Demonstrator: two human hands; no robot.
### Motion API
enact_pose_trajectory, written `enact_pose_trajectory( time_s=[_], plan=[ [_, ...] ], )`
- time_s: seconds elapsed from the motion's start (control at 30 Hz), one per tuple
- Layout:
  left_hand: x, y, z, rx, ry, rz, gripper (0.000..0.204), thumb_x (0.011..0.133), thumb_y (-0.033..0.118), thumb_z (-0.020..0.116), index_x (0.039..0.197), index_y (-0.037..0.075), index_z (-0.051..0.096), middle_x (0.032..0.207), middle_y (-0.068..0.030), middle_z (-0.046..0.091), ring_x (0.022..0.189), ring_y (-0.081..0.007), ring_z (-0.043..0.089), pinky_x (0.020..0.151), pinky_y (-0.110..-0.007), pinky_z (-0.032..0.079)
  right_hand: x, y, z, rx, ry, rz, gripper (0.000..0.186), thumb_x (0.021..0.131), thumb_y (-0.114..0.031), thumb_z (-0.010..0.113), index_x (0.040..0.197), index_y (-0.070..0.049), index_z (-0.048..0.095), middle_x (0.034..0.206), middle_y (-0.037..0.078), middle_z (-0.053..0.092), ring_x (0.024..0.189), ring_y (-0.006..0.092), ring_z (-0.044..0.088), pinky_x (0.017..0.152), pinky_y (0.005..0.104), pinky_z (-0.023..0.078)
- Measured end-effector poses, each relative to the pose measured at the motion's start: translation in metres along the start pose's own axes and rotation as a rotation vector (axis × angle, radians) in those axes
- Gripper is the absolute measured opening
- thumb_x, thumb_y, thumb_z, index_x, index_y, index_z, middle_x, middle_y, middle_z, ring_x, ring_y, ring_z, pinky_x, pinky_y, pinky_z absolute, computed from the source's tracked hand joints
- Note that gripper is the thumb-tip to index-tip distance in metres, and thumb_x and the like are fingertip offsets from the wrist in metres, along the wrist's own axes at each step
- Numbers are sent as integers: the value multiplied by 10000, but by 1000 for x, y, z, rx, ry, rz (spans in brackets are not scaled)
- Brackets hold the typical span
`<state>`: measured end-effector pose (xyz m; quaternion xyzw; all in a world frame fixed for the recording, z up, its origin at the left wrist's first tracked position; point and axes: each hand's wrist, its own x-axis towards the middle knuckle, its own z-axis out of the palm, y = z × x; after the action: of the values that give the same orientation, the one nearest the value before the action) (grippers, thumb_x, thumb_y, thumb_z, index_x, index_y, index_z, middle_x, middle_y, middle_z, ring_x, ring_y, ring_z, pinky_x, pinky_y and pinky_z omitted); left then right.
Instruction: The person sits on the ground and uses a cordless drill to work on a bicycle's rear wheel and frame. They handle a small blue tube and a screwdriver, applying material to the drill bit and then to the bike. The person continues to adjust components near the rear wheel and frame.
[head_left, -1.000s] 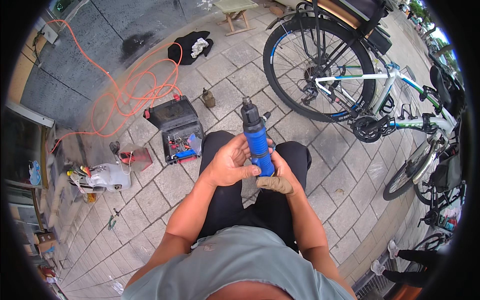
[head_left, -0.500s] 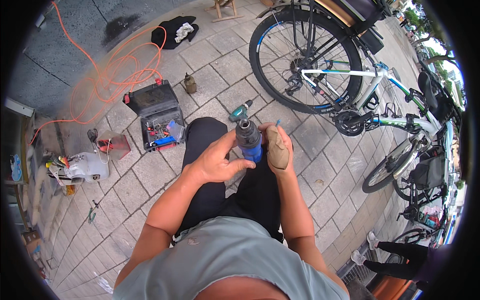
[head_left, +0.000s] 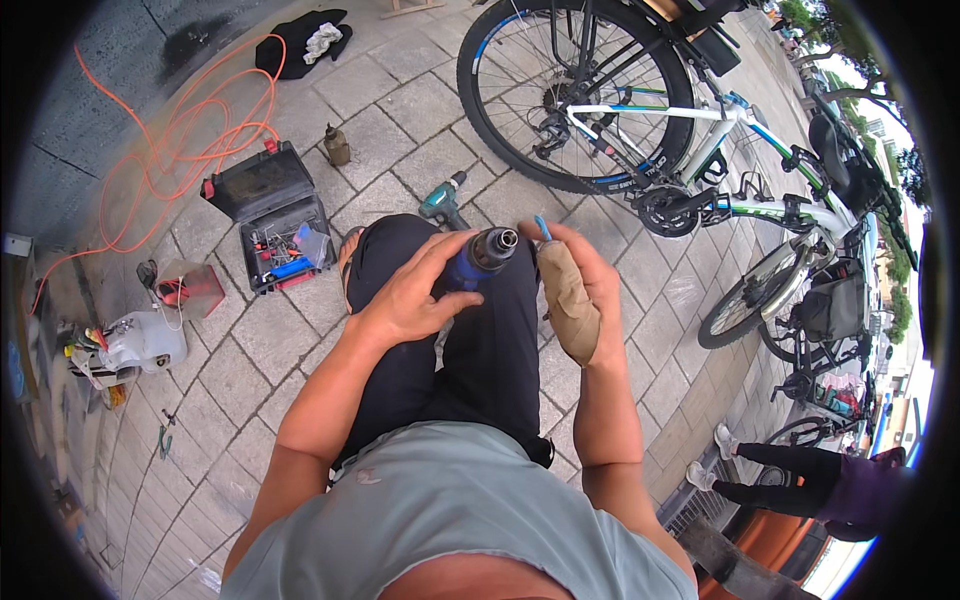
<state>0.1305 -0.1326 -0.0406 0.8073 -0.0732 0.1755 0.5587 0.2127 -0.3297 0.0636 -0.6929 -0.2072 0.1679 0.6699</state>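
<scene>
My left hand point(head_left: 410, 295) grips the upright blue-and-black cylindrical tool point(head_left: 480, 260), its round metal tip pointing up at the camera. Just right of it, my right hand point(head_left: 600, 285) is closed around a tan, crumpled cloth-like piece point(head_left: 565, 300), with a small blue stick point(head_left: 542, 228) showing above it. Both hands are over my black-trousered lap point(head_left: 460, 370). Beyond my knees, a teal-and-black drill point(head_left: 440, 198) lies on the pavers, and an open black toolbox point(head_left: 282, 250) with assorted bits sits to the left.
A white bicycle point(head_left: 640, 115) and other bikes fill the right, near a person point(head_left: 840, 490) in purple and black. Orange hose point(head_left: 225, 135), a small bottle point(head_left: 336, 145), a black bundle point(head_left: 285, 55), a red container point(head_left: 200, 295) and a white jug point(head_left: 150, 345) lie about.
My hands have moved apart: the right has left the blue tool and moved rightward with the tan piece. The tool now tilts toward the camera in my left hand. The whole view has shifted.
</scene>
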Motion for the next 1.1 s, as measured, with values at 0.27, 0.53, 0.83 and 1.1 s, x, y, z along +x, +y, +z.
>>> enact_pose_trajectory(
  time_s=[0.27,0.53,0.83,1.1],
  plan=[
    [0,0,-3,-18,-52,9,803,776,28,868,1488,16,497,1423,-188,578,1308,-346,581,1113,-403,453,-6,-18,-11,-431,22,-231,154,973,-40,721,1124,-15,702,859,55,704,732,95,637,674,249,515],
    [-2,-5,0,-5,4,-2,711,786,11,852,1426,-8,543,1355,-191,627,1263,-353,612,1089,-413,473,-6,-26,-18,-518,21,-384,196,902,19,742,1094,-15,738,830,90,691,663,151,645,608,266,494],
    [0,-6,-1,-24,4,-5,717,786,5,849,1433,-3,538,1361,-190,619,1266,-352,608,1093,-414,471,-2,-32,-11,-518,14,-344,167,893,27,740,1056,-8,746,757,80,676,601,164,620,561,293,469],
    [0,-2,-2,-20,-16,-19,737,786,33,859,1442,-2,526,1375,-201,602,1279,-363,599,1102,-417,464,-3,-34,-12,-521,-15,-300,180,896,28,735,1073,-1,742,787,86,692,643,168,646,604,289,498]
  ],
)
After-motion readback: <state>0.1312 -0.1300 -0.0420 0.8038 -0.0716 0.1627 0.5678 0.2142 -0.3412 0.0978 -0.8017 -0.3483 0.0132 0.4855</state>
